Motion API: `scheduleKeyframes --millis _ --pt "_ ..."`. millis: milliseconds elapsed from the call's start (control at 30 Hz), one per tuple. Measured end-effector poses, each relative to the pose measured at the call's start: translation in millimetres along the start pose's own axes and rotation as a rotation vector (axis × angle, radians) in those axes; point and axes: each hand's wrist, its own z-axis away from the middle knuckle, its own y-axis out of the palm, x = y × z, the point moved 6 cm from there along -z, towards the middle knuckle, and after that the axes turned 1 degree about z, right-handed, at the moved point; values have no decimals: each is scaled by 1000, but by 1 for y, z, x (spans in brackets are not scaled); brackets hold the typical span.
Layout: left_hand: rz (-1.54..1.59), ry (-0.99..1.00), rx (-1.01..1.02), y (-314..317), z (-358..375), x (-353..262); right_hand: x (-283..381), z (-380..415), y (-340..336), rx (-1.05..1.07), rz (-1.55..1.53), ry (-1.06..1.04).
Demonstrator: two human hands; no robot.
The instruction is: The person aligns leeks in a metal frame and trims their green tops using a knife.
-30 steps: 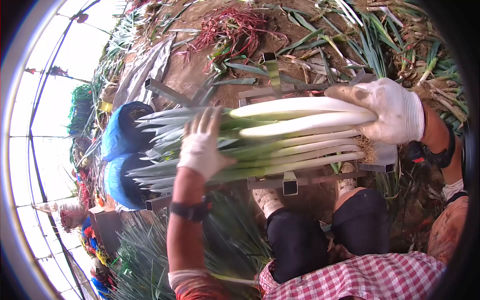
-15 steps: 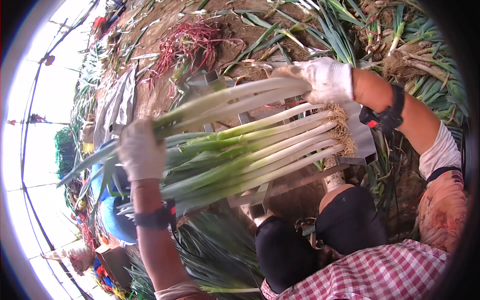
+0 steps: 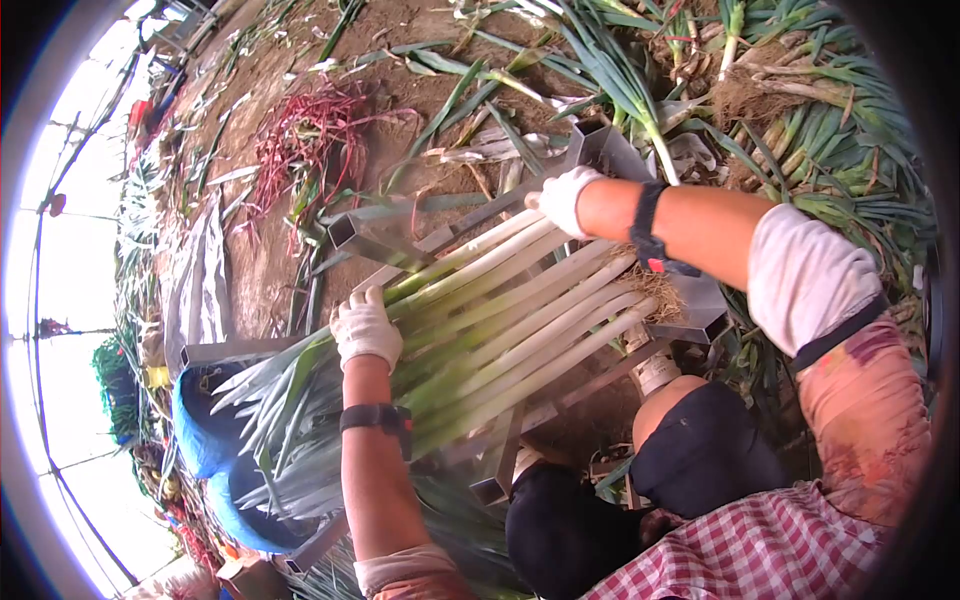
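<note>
A row of several long green onions (image 3: 540,325), white stalks to the right and leaves to the left, lies across a metal frame (image 3: 440,240). Their stringy roots (image 3: 655,290) bunch at the right end. My left hand (image 3: 366,328), in a white glove, is closed over the far side of the row where stalks turn to leaves. At the root end, my gloved right hand (image 3: 568,200) curls round the far stalks; its fingertips are partly hidden. The leaves look slightly smeared by motion.
Square metal posts (image 3: 592,140) stick up at the frame's far side. Red twine (image 3: 310,145) lies on the soil beyond. More green onions (image 3: 840,150) are heaped at the upper right. Blue plastic-looking bundles (image 3: 205,420) sit at the left. My knees (image 3: 700,440) are close to the near side.
Both hands have brought the raised stalks down against the far side of the row. My left hand has moved right along the leaves; my right hand has moved left and down.
</note>
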Motion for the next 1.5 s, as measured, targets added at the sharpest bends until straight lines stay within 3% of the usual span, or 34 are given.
scheduleKeyframes --millis 100,233,300,367,433,500,533,767,833,1100,1367,1500 --pt "25 19 47 -5 -7 -2 4 0 -3 -73 38 51" --pt "52 -16 77 -2 -9 -2 30 10 -28 7 347 127" --pt "51 -52 101 0 -7 -1 51 7 -28 215 258 -62" --pt "73 -51 60 1 -9 -2 70 17 -44 -45 -23 128" --pt "115 -73 53 4 -7 -1 83 3 -28 -305 -157 162" --pt "118 -87 79 8 -7 1 89 -6 -8 -353 -270 192" --pt "114 -85 81 4 -7 1 92 -7 -1 -401 -171 200" --pt "317 20 156 6 -13 2 85 -23 18 -382 -100 112" --pt "226 11 125 2 -16 -2 85 -28 19 -420 -97 89" --pt "187 12 325 2 -7 -7 81 -25 23 -400 -150 40" --pt "285 19 258 12 -5 -4 83 -20 27 -445 -148 17" --pt "374 63 20 10 3 -1 80 -22 28 -511 -164 -19"
